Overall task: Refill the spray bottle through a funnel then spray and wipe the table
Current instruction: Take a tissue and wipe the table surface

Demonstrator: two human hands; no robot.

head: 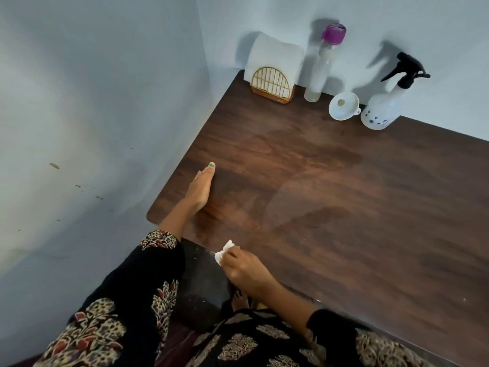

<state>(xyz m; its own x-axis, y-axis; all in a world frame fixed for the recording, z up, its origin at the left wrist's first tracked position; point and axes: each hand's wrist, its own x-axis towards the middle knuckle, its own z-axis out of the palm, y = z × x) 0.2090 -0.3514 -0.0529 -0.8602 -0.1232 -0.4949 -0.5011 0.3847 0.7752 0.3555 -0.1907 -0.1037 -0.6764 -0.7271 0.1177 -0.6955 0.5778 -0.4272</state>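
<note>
The white spray bottle [385,107] with a black trigger head stands at the back of the dark wooden table [344,207], against the wall. A white funnel [343,105] lies just left of it. A tall clear bottle [321,67] with a purple cap stands further left. My left hand [201,188] rests flat with straight fingers on the table's left edge. My right hand [244,268] grips a crumpled white tissue [223,251] at the table's near edge. Damp streaks show on the wood.
A gold wire holder [272,84] with white napkins stands in the back left corner. Light blue walls close the table in at the left and the back. My patterned sleeves and a bare foot are below the near edge.
</note>
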